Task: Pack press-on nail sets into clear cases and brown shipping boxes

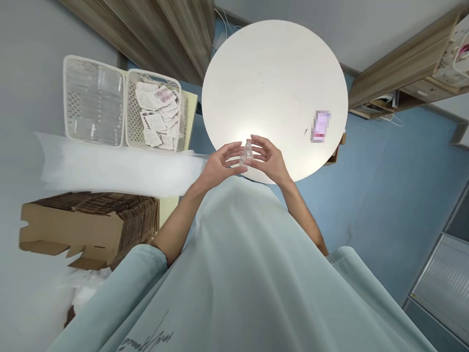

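Note:
Over the near edge of a round white table, my left hand and my right hand face each other. Between their fingertips is a small clear, glass-like piece, seemingly in two parts. My right fingers and thumb close around its upper right side. On its lower left side, the fingers and thumb of my left hand curl against it. Its exact kind is too small to make out, and my fingers hide some of it.
A blurred-out purple item lies at the table's right. To the left stand a white basket of clear containers, another basket with printed cards, white packing sheets and stacked cardboard boxes. Wooden shelving stands at the far right.

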Available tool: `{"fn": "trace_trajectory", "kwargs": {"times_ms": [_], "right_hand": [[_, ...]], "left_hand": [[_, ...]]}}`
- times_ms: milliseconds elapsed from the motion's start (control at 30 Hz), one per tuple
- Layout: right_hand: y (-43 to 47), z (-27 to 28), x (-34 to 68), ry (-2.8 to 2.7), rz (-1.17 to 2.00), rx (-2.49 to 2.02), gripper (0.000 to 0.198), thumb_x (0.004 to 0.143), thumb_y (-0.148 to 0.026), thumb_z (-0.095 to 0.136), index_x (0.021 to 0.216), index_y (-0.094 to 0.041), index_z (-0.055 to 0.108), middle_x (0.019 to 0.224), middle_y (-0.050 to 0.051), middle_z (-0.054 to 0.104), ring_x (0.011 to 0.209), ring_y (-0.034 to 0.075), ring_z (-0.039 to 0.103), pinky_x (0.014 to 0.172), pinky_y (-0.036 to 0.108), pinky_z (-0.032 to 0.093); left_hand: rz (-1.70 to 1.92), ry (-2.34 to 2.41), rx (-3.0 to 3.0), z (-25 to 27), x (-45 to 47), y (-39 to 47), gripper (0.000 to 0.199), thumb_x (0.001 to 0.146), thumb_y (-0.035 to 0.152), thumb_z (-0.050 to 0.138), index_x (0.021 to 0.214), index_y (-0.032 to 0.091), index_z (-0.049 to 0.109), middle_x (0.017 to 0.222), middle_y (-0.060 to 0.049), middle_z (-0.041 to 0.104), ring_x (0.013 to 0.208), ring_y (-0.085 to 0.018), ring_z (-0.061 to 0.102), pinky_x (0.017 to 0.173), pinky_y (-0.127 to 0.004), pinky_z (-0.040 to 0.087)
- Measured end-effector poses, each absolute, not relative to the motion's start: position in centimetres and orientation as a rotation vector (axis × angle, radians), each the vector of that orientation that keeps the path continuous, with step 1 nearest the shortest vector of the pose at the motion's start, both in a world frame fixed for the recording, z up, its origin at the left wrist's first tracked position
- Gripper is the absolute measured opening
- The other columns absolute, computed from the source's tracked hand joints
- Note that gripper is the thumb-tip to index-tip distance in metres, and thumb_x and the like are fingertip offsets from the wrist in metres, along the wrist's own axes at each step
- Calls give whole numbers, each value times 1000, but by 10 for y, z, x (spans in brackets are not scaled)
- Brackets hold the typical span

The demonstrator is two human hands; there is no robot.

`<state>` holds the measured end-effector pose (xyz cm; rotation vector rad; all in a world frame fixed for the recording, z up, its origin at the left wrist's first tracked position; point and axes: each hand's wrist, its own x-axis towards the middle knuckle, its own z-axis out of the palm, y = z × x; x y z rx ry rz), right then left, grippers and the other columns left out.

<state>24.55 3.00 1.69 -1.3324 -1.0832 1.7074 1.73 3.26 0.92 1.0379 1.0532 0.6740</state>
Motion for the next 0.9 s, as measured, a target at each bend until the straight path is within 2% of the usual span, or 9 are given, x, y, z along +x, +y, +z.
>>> {"fn": "trace_trajectory", "kwargs": {"times_ms": [133,400,667,900], "right_hand": [[18,16,276,-1110,1702,-1332,103,67,-73,108,156,-38,70,163,9,71,160,40,62,134,64,54],[2,35,306,-1202,1589,-1304,95,76,-71,104,159,-41,69,159,7,71,156,38,63,125,60,64],[-2,54,309,-1248,1589,-1242,103,71,-72,107,162,-44,70,156,5,72,155,39,65,126,62,65],[3,52,288,-1234,1548,-1261,91,73,-69,107,154,-43,76,152,5,73,148,36,69,123,60,67]], "left_hand": [[656,1051,1041,11,45,23,97,70,58,109,154,27,72,159,-17,72,157,-43,63,125,-62,62],[713,1037,1062,25,78,6,101,70,61,110,158,31,71,161,-15,71,155,-42,66,120,-59,67],[690,1001,1098,43,69,14,104,60,62,115,152,30,77,161,-15,73,153,-45,67,127,-69,60],[702,954,1091,40,51,19,104,60,63,115,152,30,78,156,-15,75,151,-45,68,125,-67,63]]}}
